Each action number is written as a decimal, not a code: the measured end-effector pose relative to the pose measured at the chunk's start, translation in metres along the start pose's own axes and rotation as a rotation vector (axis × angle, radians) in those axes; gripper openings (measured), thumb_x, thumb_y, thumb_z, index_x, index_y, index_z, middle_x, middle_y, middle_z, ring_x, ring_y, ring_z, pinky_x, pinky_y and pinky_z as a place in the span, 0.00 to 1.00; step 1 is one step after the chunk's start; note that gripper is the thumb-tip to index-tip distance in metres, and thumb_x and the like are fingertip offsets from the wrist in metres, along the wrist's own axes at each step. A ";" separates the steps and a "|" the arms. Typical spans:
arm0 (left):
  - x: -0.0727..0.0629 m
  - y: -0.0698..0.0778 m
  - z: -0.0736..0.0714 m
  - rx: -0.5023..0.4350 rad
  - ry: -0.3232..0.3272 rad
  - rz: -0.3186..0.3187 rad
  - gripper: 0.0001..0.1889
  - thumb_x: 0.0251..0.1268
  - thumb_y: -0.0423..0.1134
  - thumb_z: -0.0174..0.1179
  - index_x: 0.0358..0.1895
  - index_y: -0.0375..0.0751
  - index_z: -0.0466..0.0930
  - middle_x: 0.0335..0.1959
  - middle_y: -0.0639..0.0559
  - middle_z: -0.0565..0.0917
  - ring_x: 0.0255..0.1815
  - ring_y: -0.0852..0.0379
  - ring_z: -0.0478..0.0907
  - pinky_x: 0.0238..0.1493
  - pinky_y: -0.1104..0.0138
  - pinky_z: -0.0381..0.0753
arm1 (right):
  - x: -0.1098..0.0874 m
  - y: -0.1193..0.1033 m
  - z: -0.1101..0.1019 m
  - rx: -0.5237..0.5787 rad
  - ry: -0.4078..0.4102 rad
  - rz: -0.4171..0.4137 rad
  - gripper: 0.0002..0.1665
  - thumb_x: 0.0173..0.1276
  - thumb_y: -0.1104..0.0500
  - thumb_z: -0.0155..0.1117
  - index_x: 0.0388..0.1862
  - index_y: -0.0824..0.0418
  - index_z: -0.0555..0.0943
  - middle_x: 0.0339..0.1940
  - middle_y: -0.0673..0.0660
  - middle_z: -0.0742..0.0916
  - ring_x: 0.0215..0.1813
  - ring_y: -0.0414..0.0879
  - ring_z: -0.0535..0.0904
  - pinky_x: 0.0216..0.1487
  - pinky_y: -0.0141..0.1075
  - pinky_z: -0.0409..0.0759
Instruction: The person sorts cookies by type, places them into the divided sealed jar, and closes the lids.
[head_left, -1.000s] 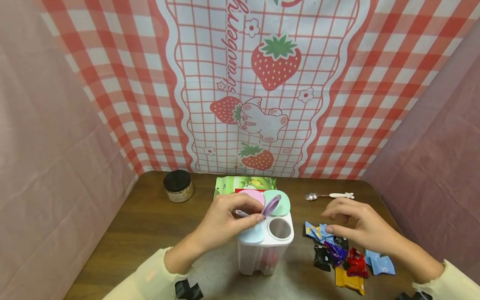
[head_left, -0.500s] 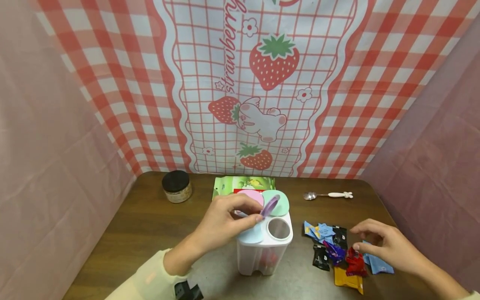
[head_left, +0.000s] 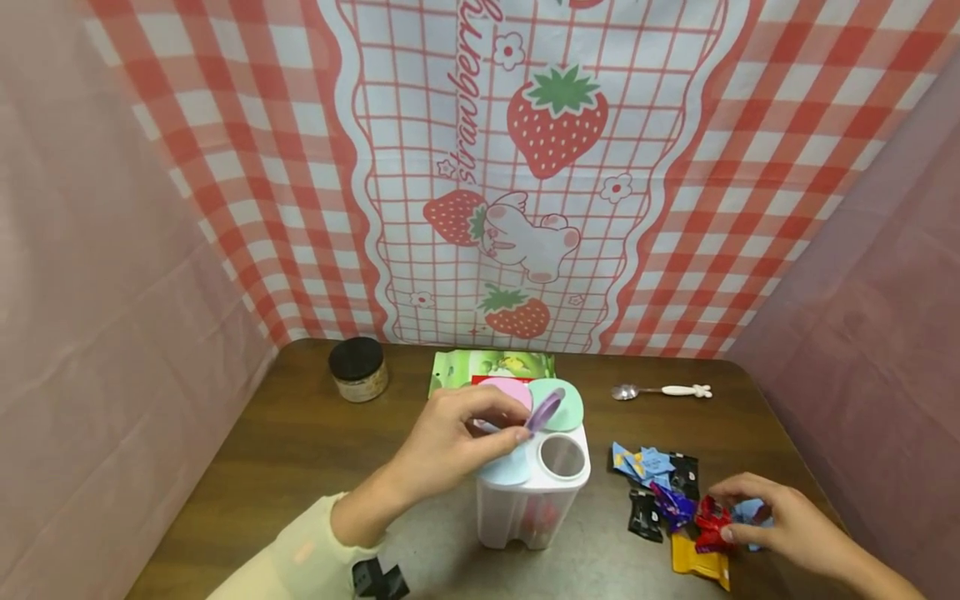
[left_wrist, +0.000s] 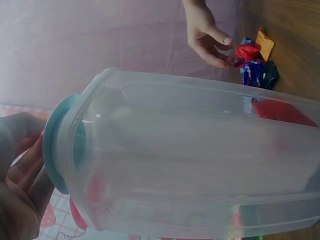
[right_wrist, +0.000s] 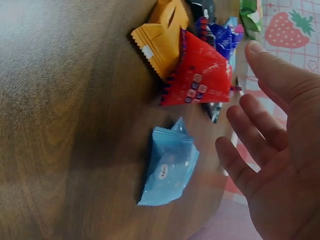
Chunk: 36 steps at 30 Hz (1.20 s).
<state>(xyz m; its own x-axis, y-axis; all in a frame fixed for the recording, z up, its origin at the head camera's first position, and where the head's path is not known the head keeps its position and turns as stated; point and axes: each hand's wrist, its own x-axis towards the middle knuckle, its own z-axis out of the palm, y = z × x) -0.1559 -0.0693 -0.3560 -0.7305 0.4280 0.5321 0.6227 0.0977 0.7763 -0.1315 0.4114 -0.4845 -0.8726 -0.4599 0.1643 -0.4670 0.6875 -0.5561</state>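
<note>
A clear-walled container (head_left: 517, 512) with a white top stands at the table's middle. Between thumb and fingers, my left hand (head_left: 453, 429) holds its purple lid (head_left: 549, 408) tilted up, beside the bare round opening (head_left: 562, 456). Pink (head_left: 510, 389), mint (head_left: 558, 404) and pale blue (head_left: 504, 468) lids cover the other parts. Something red shows low inside. My right hand (head_left: 780, 521) reaches over the wrapped candies, nearest a red-wrapped candy (right_wrist: 202, 72). In the right wrist view its fingers (right_wrist: 262, 122) are spread, with a gap to that candy.
Around the red candy lie yellow (head_left: 700, 560), purple (head_left: 673, 504), black (head_left: 645, 514) and blue (right_wrist: 170, 165) wrapped candies. Farther back are a white-handled spoon (head_left: 663, 391), a black-lidded jar (head_left: 357, 371) and a green packet (head_left: 487, 363) behind the container.
My right hand has moved right and toward me, from above the pale blue packets to beside the red candy. My left hand keeps its hold on the purple lid.
</note>
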 end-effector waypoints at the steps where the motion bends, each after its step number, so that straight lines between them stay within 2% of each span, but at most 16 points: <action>1: 0.001 0.000 0.000 -0.001 -0.003 0.001 0.07 0.62 0.32 0.72 0.42 0.44 0.88 0.37 0.54 0.90 0.38 0.63 0.87 0.34 0.66 0.90 | -0.001 0.002 0.001 -0.007 0.003 -0.016 0.26 0.58 0.57 0.81 0.55 0.55 0.84 0.47 0.49 0.88 0.44 0.32 0.81 0.31 0.31 0.81; 6: 0.004 0.000 0.001 0.000 -0.011 0.012 0.07 0.62 0.33 0.72 0.42 0.44 0.88 0.37 0.52 0.90 0.38 0.62 0.88 0.34 0.67 0.90 | -0.001 0.012 0.007 -0.033 0.044 -0.125 0.29 0.52 0.61 0.84 0.55 0.56 0.84 0.46 0.48 0.88 0.42 0.32 0.81 0.28 0.31 0.79; 9: 0.004 0.000 0.001 0.003 -0.011 0.013 0.06 0.63 0.33 0.71 0.42 0.43 0.88 0.37 0.52 0.90 0.38 0.62 0.88 0.35 0.67 0.90 | 0.000 0.016 0.008 -0.028 0.040 -0.133 0.29 0.52 0.62 0.83 0.54 0.57 0.84 0.46 0.47 0.88 0.42 0.32 0.81 0.27 0.30 0.78; 12: 0.004 0.000 0.001 0.003 -0.008 0.008 0.06 0.63 0.32 0.71 0.42 0.42 0.88 0.37 0.51 0.90 0.38 0.61 0.88 0.34 0.67 0.90 | 0.002 0.017 0.010 -0.014 0.015 -0.095 0.28 0.54 0.62 0.82 0.55 0.58 0.84 0.45 0.48 0.88 0.42 0.31 0.80 0.27 0.30 0.78; 19: 0.001 0.000 0.000 -0.004 -0.004 -0.003 0.07 0.62 0.32 0.72 0.42 0.43 0.88 0.37 0.52 0.90 0.38 0.62 0.88 0.34 0.66 0.90 | 0.004 0.016 0.010 0.034 -0.085 0.033 0.31 0.61 0.57 0.79 0.58 0.71 0.80 0.44 0.51 0.89 0.42 0.28 0.79 0.31 0.31 0.81; 24: 0.000 0.000 0.000 -0.004 -0.005 -0.007 0.07 0.62 0.32 0.72 0.42 0.43 0.88 0.37 0.52 0.90 0.38 0.63 0.88 0.34 0.65 0.90 | 0.005 0.018 0.009 0.069 -0.153 0.084 0.28 0.64 0.56 0.76 0.56 0.72 0.81 0.44 0.52 0.90 0.41 0.28 0.80 0.32 0.31 0.82; 31: -0.001 0.001 0.001 -0.005 -0.002 -0.019 0.07 0.61 0.32 0.72 0.41 0.43 0.88 0.37 0.53 0.90 0.38 0.63 0.87 0.34 0.66 0.90 | 0.003 0.022 0.008 0.174 -0.159 0.140 0.23 0.66 0.59 0.75 0.55 0.69 0.80 0.46 0.53 0.89 0.44 0.29 0.82 0.36 0.31 0.84; 36: 0.000 0.001 0.001 -0.006 -0.001 -0.009 0.07 0.61 0.32 0.72 0.42 0.43 0.88 0.37 0.52 0.90 0.37 0.62 0.87 0.34 0.66 0.90 | 0.004 0.019 0.005 0.176 -0.141 0.213 0.24 0.67 0.58 0.74 0.57 0.69 0.80 0.47 0.58 0.89 0.44 0.28 0.82 0.36 0.31 0.85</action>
<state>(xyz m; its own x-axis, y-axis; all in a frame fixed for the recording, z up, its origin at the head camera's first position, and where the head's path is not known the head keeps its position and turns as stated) -0.1550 -0.0686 -0.3554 -0.7360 0.4283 0.5242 0.6141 0.0965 0.7833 -0.1430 0.4203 -0.4987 -0.9140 -0.3979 -0.0786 -0.2335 0.6746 -0.7003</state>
